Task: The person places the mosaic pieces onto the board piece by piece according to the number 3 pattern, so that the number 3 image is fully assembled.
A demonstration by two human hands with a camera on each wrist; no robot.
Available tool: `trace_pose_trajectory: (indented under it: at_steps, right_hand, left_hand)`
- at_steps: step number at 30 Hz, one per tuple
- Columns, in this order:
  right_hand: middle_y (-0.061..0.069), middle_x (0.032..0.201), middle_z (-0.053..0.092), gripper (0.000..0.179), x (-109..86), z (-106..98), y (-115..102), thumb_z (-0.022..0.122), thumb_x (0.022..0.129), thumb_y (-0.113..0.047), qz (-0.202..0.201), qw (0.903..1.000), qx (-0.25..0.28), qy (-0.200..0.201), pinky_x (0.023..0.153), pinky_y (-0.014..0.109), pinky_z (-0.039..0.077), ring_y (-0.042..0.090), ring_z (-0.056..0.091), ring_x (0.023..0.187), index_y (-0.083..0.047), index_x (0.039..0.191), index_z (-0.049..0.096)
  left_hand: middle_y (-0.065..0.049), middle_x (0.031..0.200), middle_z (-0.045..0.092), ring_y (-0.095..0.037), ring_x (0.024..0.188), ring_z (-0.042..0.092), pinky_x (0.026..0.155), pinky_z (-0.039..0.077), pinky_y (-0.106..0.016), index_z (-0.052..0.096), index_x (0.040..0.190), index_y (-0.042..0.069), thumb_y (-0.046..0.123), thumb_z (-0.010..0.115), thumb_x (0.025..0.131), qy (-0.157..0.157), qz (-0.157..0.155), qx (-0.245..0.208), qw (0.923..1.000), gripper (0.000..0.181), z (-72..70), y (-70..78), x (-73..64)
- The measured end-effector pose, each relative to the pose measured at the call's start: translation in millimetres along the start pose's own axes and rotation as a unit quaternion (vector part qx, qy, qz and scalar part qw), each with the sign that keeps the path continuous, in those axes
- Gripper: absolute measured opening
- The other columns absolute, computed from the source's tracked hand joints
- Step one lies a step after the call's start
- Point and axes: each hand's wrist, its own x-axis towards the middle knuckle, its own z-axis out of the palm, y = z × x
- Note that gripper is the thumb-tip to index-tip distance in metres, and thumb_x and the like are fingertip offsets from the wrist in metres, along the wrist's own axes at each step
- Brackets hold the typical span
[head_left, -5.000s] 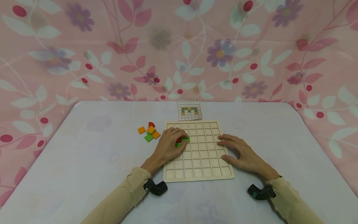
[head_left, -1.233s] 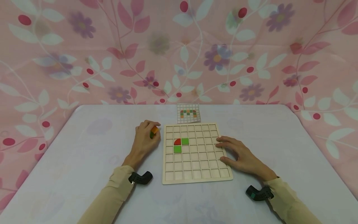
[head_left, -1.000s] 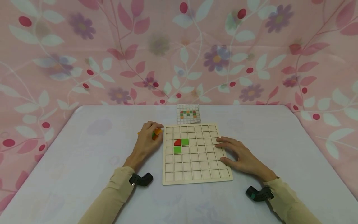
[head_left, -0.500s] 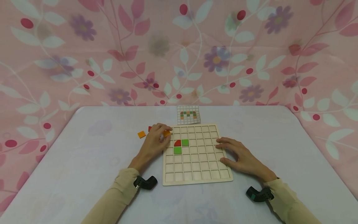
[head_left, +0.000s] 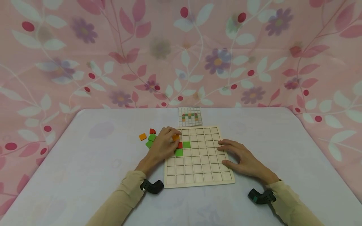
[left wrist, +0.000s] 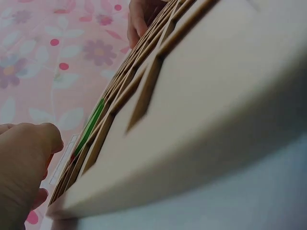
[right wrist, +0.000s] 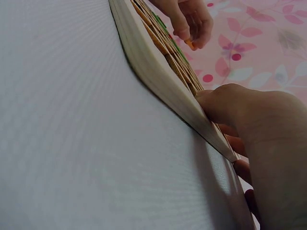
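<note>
My left hand [head_left: 164, 144] pinches an orange square tile [head_left: 176, 137] between thumb and fingertips, over the upper left cells of the pale wooden grid board [head_left: 200, 185]. Just below that tile, a red quarter-round tile [head_left: 180, 145] sits in a cell, partly covered by the hand. Two green square tiles lie in cells beside it, a right-hand one [head_left: 187, 144] and a lower one [head_left: 179, 152]. My right hand [head_left: 240, 157] rests at the board's right edge with relaxed, spread fingers. In the right wrist view its thumb [right wrist: 220, 103] lies on the rim.
Left of the board, loose tiles lie on the white tablecloth [head_left: 99, 163]: an orange square [head_left: 142, 137], a red quarter-round [head_left: 152, 131] and green squares [head_left: 152, 137]. A printed grid card [head_left: 190, 116] with a coloured pattern stands behind the board. A floral cloth [head_left: 181, 62] hangs behind the table.
My left hand has left the loose tiles and moved right over the board, carrying the orange tile. Five seconds ago it was over the red and green tiles. My right hand stays in place.
</note>
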Motion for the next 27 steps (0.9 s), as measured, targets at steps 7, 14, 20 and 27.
trace_pose_trajectory:
  at_steps: [7, 14, 20, 27]
  right_hand:
    - [0.006, 0.140, 0.047, 0.046, 0.2, 0.1, -0.8, 0.072, 0.082, -0.025, 0.002, 1.0000, 0.000, 0.000, 0.099, 0.052, 0.030, 0.026, 0.038, 0.133, -0.019, 0.125, 0.058]
    - [0.005, 0.141, 0.046, 0.047, -0.2, 0.9, -1.0, 0.072, 0.082, -0.025, 0.006, 1.0000, 0.004, -0.002, 0.100, 0.053, 0.029, 0.027, 0.038, 0.134, -0.020, 0.126, 0.058]
    - [0.005, 0.142, 0.046, 0.046, 0.0, 0.4, -2.5, 0.072, 0.083, -0.026, 0.010, 0.9999, 0.005, -0.003, 0.100, 0.053, 0.029, 0.027, 0.037, 0.134, -0.020, 0.127, 0.057]
    - [0.005, 0.141, 0.047, 0.046, -0.6, 1.1, -0.6, 0.072, 0.082, -0.025, 0.006, 1.0000, 0.002, 0.000, 0.099, 0.051, 0.030, 0.026, 0.038, 0.133, -0.019, 0.126, 0.058]
  left_hand:
    - [0.001, 0.109, 0.059, -0.014, 0.094, 0.048, 0.079, 0.045, -0.026, 0.064, 0.109, 0.016, 0.016, 0.063, 0.088, -0.020, 0.011, 0.013, 0.9997, 0.021, 4.7, 3.4, 2.6]
    - [0.002, 0.110, 0.059, -0.014, 0.096, 0.048, 0.080, 0.046, -0.027, 0.063, 0.110, 0.014, 0.015, 0.065, 0.087, -0.028, 0.031, 0.004, 0.9991, 0.023, 4.4, 7.2, 3.4]
    - [0.003, 0.113, 0.058, -0.012, 0.101, 0.047, 0.087, 0.046, -0.028, 0.062, 0.114, 0.015, 0.019, 0.062, 0.090, -0.063, 0.044, -0.013, 0.9970, 0.024, 7.9, 14.2, 5.7]
    - [0.005, 0.115, 0.057, -0.010, 0.110, 0.047, 0.095, 0.046, -0.031, 0.061, 0.115, 0.018, 0.020, 0.063, 0.089, -0.078, 0.032, -0.033, 0.9959, 0.026, 9.3, 25.2, 8.0]
